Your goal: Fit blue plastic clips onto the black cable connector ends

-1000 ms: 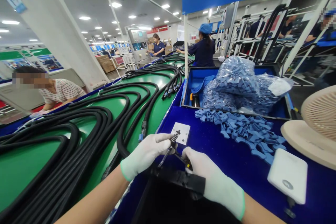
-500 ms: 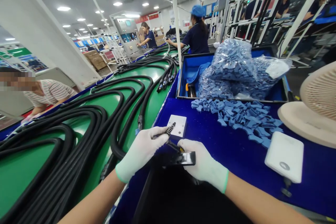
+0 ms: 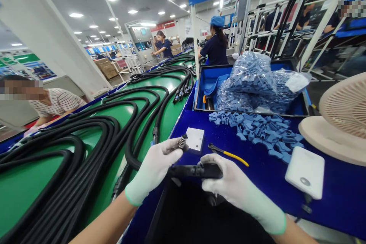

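Note:
White gloves cover both hands. My left hand point(image 3: 158, 166) is closed, pinching a small black part with a light metal coil spring point(image 3: 182, 142) between thumb and fingertips. Held in my right hand point(image 3: 228, 177) is a long black plastic piece point(image 3: 187, 170), roughly level, its left end close under my left fingers; I cannot tell whether they touch it. Yellow-handled pliers point(image 3: 233, 156) lie on the blue table just beyond my right hand. A white block with small holes point(image 3: 195, 140) sits behind the spring part.
Thick black hoses point(image 3: 100, 122) cover the green belt point(image 3: 23, 194) on the left. Loose blue clips point(image 3: 260, 131) lie before a blue bin point(image 3: 200, 84) holding bags of clips point(image 3: 251, 76). A white power bank point(image 3: 305, 171) and fan point(image 3: 343, 122) stand right. Co-workers are nearby.
The yellow-handled pliers have left my right hand and now lie on the table. My right hand has shifted right and grips the long black piece, while the spring part stays in my left.

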Demonstrator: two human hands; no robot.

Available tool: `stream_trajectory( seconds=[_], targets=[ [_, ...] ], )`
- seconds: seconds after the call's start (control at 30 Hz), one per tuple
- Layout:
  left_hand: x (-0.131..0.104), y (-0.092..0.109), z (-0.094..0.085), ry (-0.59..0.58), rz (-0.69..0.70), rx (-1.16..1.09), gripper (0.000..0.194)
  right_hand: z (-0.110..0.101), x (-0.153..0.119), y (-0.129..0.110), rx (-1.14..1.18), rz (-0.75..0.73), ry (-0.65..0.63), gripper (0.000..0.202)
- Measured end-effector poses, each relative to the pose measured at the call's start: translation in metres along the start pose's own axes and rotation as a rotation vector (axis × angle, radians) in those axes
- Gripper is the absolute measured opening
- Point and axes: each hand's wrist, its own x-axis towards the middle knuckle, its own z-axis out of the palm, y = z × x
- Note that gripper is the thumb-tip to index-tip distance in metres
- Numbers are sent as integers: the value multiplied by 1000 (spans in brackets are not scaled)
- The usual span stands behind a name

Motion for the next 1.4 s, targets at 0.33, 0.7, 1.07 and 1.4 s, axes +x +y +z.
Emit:
stream_trajectory(
  seconds=[0.33, 0.7, 1.07, 1.4],
  targets=[
    [-11, -8, 12, -291, 249, 361, 27, 32, 10, 0, 438, -123, -25, 82],
    [7, -38, 6, -314, 206, 222, 66, 26, 10, -10, 400, -127, -82, 87],
    [-6, -37, 26, -48, 183, 404, 25, 25, -1, 11, 467, -110, 162, 46],
    [-30, -49, 14, 497, -147, -936, 34, -14, 13, 12, -513, -148, 299, 22]
  ],
)
